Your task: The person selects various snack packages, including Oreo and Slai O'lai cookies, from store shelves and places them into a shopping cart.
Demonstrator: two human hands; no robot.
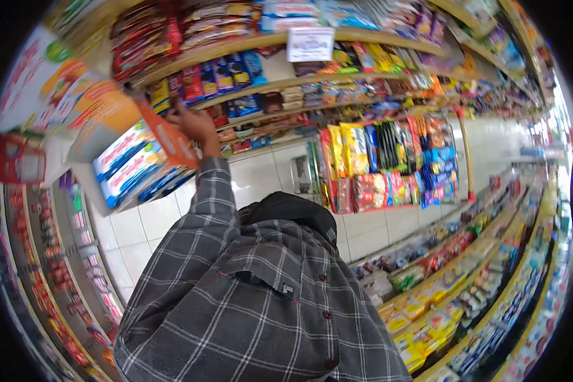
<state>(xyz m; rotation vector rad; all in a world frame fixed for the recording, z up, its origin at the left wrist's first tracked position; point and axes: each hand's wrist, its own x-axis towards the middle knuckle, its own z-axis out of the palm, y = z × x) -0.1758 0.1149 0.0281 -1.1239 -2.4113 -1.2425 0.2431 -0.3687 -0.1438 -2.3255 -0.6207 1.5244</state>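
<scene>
Up high, a hand point(196, 125) grips an orange packet point(170, 137) by the shelf point(248, 43)

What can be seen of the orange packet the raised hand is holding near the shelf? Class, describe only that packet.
The orange packet is flat and looks like glossy printed card or foil, bright orange with a pale patch of print too blurred to read. It is tilted, its long side slanting down to the right. A hand on a checked sleeve grips its upper edge; which hand cannot be told. It sits in front of a shelf, just above blue and white packs.
</scene>
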